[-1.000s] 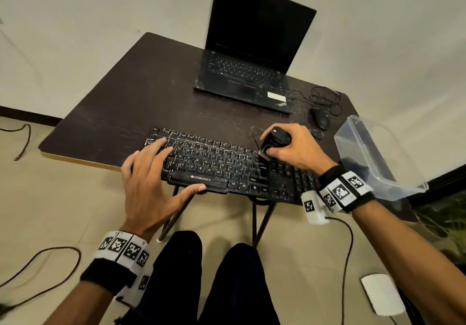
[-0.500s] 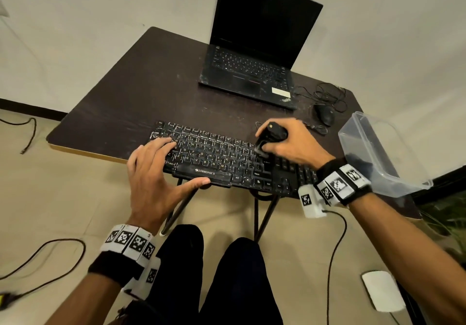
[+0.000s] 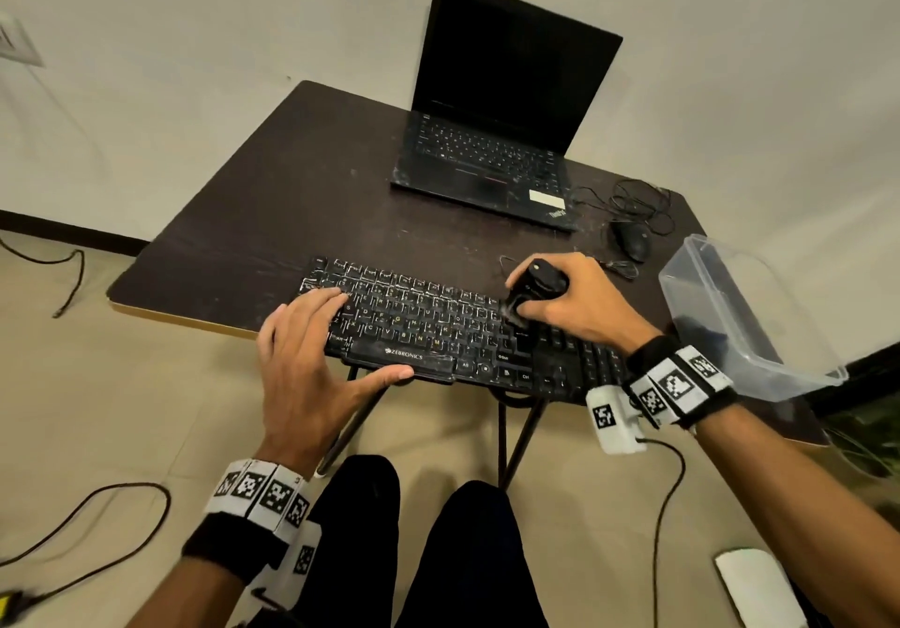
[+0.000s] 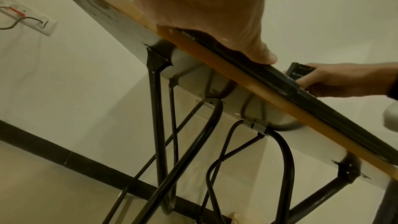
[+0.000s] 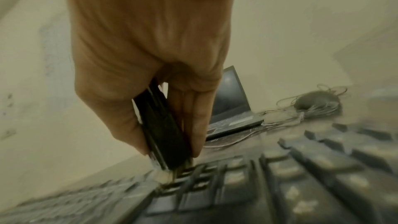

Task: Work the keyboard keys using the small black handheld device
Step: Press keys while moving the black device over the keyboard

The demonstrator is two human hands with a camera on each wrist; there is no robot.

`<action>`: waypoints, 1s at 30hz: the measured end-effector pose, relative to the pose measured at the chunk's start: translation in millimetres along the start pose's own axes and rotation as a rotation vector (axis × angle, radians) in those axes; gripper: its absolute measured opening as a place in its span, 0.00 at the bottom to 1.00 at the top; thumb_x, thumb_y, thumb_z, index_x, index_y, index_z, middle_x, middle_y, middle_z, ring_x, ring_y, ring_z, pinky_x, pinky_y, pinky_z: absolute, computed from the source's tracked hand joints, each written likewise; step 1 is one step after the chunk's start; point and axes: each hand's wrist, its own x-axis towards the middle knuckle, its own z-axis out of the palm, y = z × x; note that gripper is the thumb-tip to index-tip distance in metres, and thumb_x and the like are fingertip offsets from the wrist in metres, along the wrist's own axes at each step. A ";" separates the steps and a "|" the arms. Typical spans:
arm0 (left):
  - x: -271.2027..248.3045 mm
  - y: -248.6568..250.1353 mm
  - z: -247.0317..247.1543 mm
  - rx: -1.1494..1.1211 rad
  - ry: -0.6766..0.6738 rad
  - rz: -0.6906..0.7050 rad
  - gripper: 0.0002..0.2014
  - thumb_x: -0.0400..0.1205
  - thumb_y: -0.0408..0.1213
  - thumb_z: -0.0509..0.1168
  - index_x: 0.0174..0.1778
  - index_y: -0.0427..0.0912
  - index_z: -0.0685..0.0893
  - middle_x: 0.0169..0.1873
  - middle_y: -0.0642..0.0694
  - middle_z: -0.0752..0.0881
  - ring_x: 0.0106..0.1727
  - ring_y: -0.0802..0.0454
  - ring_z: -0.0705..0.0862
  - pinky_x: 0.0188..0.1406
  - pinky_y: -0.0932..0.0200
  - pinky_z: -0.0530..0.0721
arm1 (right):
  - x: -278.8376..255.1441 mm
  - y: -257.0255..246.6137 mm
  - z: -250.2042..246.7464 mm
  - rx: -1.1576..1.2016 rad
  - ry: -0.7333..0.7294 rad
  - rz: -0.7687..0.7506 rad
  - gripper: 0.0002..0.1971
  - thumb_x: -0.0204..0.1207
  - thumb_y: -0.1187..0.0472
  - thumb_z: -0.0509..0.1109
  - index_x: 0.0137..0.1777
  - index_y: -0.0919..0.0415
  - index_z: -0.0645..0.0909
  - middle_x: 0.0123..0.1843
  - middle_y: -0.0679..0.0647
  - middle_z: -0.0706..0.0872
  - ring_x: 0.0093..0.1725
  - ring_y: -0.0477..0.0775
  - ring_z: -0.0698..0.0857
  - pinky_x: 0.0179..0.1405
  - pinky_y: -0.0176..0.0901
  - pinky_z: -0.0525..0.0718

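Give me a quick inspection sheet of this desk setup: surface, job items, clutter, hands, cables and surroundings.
Surface: dark table, scuffed.
Job's things: keyboard overhanging the near edge; small black device tip on its keys.
Clutter: open laptop, mouse, clear tub.
Hands: right hand grips the device; left hand flat on the keyboard's left end.
Cables: mouse cord coiled; floor cables.
Surroundings: wall socket.
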 end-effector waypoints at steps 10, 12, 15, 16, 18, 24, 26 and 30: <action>0.2 -2.1 -0.4 0.019 -0.015 0.008 0.54 0.69 0.82 0.69 0.75 0.37 0.83 0.77 0.45 0.82 0.80 0.44 0.79 0.88 0.45 0.60 | 12.1 -1.4 -2.2 -0.043 0.066 0.085 0.15 0.65 0.67 0.87 0.50 0.51 0.93 0.45 0.43 0.94 0.45 0.44 0.91 0.47 0.39 0.87; 0.4 -1.9 -0.5 0.020 -0.015 0.008 0.54 0.69 0.82 0.69 0.75 0.37 0.83 0.76 0.45 0.83 0.80 0.44 0.79 0.88 0.45 0.61 | 15.4 -3.1 -6.2 -0.012 0.043 0.097 0.15 0.66 0.67 0.87 0.50 0.51 0.93 0.47 0.44 0.95 0.46 0.43 0.91 0.52 0.41 0.89; 1.8 -1.4 0.8 0.022 -0.011 0.010 0.54 0.69 0.82 0.69 0.75 0.38 0.83 0.77 0.45 0.82 0.80 0.45 0.78 0.88 0.41 0.63 | 11.9 -13.6 0.4 0.021 -0.063 0.023 0.14 0.68 0.66 0.87 0.50 0.49 0.93 0.48 0.47 0.96 0.48 0.45 0.93 0.51 0.41 0.91; 2.0 -2.4 0.2 0.029 -0.010 0.009 0.53 0.69 0.82 0.69 0.75 0.38 0.83 0.77 0.45 0.82 0.80 0.45 0.78 0.87 0.39 0.64 | 14.8 -15.3 2.4 0.009 -0.050 0.023 0.14 0.67 0.66 0.87 0.50 0.49 0.93 0.48 0.48 0.96 0.48 0.46 0.94 0.52 0.43 0.92; 1.4 -2.1 -0.1 0.026 -0.019 0.009 0.53 0.69 0.81 0.70 0.75 0.38 0.82 0.77 0.45 0.82 0.81 0.45 0.78 0.87 0.38 0.64 | 20.8 -15.5 1.3 -0.007 -0.011 0.061 0.14 0.67 0.67 0.86 0.50 0.52 0.93 0.48 0.48 0.96 0.49 0.47 0.94 0.56 0.48 0.93; -0.8 -1.9 0.2 0.021 -0.013 -0.003 0.53 0.69 0.80 0.70 0.76 0.37 0.81 0.79 0.44 0.80 0.82 0.44 0.77 0.88 0.37 0.63 | 23.0 -22.8 8.8 -0.071 -0.058 0.029 0.14 0.66 0.63 0.87 0.49 0.48 0.92 0.43 0.44 0.94 0.43 0.45 0.92 0.44 0.37 0.87; -1.6 -1.2 0.0 0.028 -0.022 -0.009 0.54 0.70 0.80 0.70 0.77 0.37 0.81 0.80 0.44 0.80 0.82 0.43 0.76 0.89 0.38 0.62 | 27.0 -20.8 4.9 -0.070 0.001 0.082 0.14 0.65 0.64 0.87 0.49 0.50 0.92 0.44 0.46 0.94 0.45 0.46 0.92 0.46 0.38 0.86; -3.4 0.1 0.0 0.023 -0.014 -0.032 0.54 0.69 0.80 0.70 0.77 0.37 0.80 0.81 0.44 0.78 0.83 0.44 0.75 0.89 0.39 0.61 | 19.6 -26.1 9.8 -0.053 -0.061 0.049 0.14 0.66 0.64 0.86 0.48 0.49 0.92 0.42 0.43 0.93 0.40 0.40 0.89 0.41 0.32 0.85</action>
